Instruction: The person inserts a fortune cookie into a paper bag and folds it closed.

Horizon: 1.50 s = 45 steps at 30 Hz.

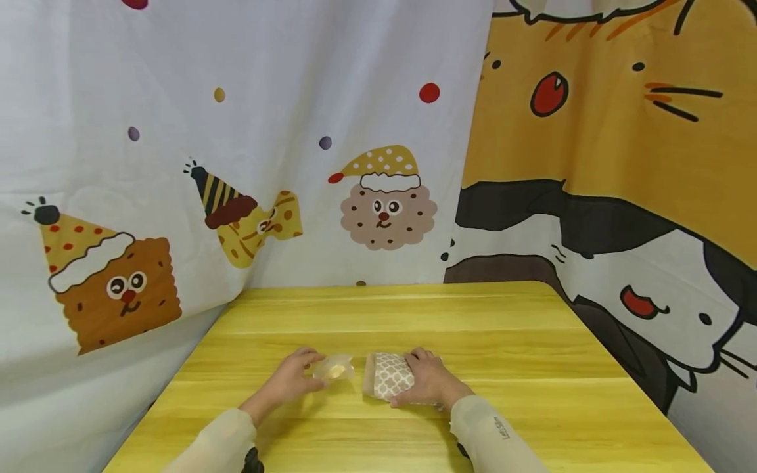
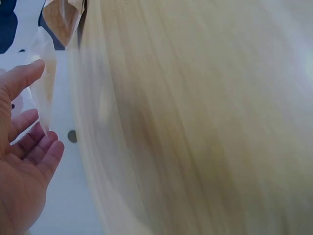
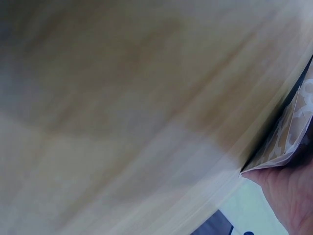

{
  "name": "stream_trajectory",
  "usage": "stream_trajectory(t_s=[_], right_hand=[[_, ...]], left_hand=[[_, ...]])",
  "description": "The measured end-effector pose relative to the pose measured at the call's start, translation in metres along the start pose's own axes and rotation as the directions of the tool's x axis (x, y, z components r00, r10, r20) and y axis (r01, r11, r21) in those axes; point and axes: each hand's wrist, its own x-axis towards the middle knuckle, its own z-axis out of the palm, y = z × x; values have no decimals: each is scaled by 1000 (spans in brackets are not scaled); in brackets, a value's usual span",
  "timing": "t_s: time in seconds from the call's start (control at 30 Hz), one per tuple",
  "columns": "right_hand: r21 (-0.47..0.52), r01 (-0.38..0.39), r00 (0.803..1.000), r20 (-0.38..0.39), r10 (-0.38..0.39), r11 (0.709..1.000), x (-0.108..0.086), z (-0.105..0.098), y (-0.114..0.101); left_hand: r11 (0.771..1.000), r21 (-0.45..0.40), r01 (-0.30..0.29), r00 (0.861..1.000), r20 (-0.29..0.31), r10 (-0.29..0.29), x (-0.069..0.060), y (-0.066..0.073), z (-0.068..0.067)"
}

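Observation:
Between the thumb and fingers of my left hand (image 1: 291, 378) is a small translucent packet (image 1: 338, 369) with something pale yellow inside. The left wrist view shows the thumb on one edge of this packet (image 2: 48, 88) and fingertips at its lower end. My right hand (image 1: 430, 380) grips a brown paper bag (image 1: 390, 376) with a white lattice pattern, lying on its side on the table. The bag's plain brown end faces the packet, a short gap apart. Only part of the bag (image 3: 293, 129) and of the hand shows in the right wrist view.
The yellow wood-grain table (image 1: 378, 315) extends around both hands. Behind it hangs a white curtain (image 1: 284, 66) with cartoon biscuits and dots. A curtain with large cartoon animals (image 1: 591, 144) hangs along the right side.

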Motion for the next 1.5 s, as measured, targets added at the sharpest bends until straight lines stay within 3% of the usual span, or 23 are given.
stream_trajectory(t_s=[0.77,1.0,1.13,1.33,1.5], right_hand=[[-19,-2,1000,17,2,1000,0,-3,0],[-5,3,1000,23,-3,1000,-1,-4,-1],[11,6,1000,31,-6,1000,-2,-5,-2],[11,1,999,39,-1,1000,-1,-6,0],[21,14,999,36,-15,1000,-1,-6,0]], left_hand=[[985,137,-106,989,119,90,44,35,53],[982,144,-126,990,84,115,51,36,63],[984,148,-97,995,49,90,51,36,64],[992,81,-93,995,38,90,54,38,70],[995,90,-40,999,5,40,57,36,72]])
